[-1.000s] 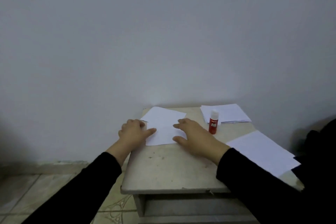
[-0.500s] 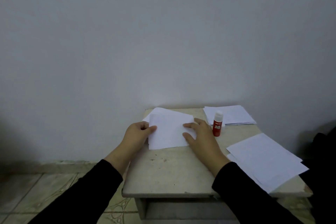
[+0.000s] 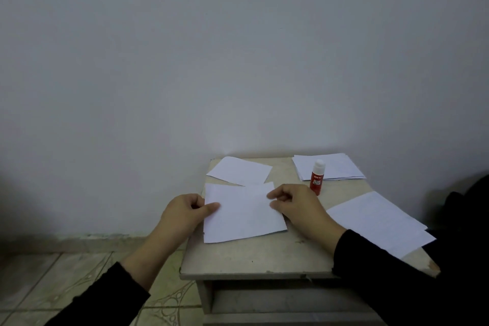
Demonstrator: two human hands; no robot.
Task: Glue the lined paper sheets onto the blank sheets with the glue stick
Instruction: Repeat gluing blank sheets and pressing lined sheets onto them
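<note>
A white paper sheet lies in the middle of the small table. My left hand pinches its left edge, thumb on top. My right hand holds its right edge with curled fingers. Another white sheet lies flat behind it near the wall. A red glue stick with a white cap stands upright just right of my right hand. A stack of sheets sits at the back right corner, and larger sheets lie at the right edge.
The table stands against a plain wall. Its left side drops to a tiled floor. A dark object sits at the far right. An open shelf shows under the tabletop.
Both hands have drawn the top sheet toward me, off the sheet beneath it, which now lies uncovered near the wall. The camera view has shifted slightly.
</note>
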